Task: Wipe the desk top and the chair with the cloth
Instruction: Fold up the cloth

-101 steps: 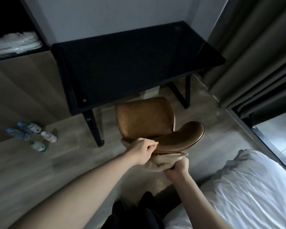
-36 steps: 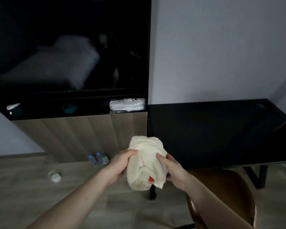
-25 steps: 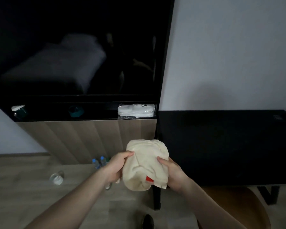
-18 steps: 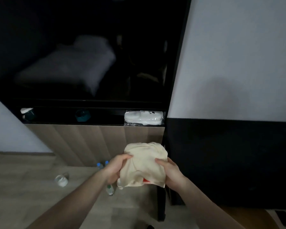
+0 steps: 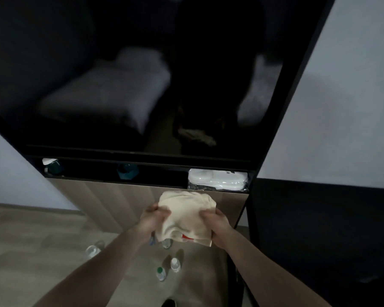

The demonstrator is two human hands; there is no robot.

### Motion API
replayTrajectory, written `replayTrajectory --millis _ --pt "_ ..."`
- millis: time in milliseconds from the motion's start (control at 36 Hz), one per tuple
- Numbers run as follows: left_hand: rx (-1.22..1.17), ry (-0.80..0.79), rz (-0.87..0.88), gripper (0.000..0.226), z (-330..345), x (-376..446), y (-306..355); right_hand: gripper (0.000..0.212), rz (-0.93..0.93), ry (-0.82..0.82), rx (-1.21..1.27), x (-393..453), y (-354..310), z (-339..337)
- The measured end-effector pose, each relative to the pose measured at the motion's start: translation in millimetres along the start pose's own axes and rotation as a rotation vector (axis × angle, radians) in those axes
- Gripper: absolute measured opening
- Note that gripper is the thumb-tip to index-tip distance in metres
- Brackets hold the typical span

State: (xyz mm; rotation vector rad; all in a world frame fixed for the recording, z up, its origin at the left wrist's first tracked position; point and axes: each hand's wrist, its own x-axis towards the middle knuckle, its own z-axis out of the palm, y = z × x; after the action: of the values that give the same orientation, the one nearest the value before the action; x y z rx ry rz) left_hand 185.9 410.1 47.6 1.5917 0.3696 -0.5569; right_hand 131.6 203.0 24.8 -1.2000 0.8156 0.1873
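A bunched cream cloth with a small red patch hangs in front of me at chest height. My left hand grips its left side and my right hand grips its right side, fingers curled into the fabric. The black desk top fills the right side of the view, dark and bare where I can see it. The chair is out of view.
A wooden cabinet with a dark glossy panel above stands straight ahead. Its open shelf holds a white packet and teal items. Several water bottles stand or lie on the wooden floor below my hands.
I have lifted the cloth off the chair's edge and turned left toward the cabinet. The chair has slid out of view; the desk has shifted to the right edge.
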Motion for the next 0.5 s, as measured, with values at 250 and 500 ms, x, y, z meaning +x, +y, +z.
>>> replayTrajectory --millis 250,500 --pt "0.159 0.000 -0.065 0.033 -41 102 35 0.041 -0.006 0.021 0.044 60 -29 82" --pt "0.106 0.064 -0.046 0.036 -58 190 48 0.046 -0.046 -0.006 -0.008 131 -44 129"
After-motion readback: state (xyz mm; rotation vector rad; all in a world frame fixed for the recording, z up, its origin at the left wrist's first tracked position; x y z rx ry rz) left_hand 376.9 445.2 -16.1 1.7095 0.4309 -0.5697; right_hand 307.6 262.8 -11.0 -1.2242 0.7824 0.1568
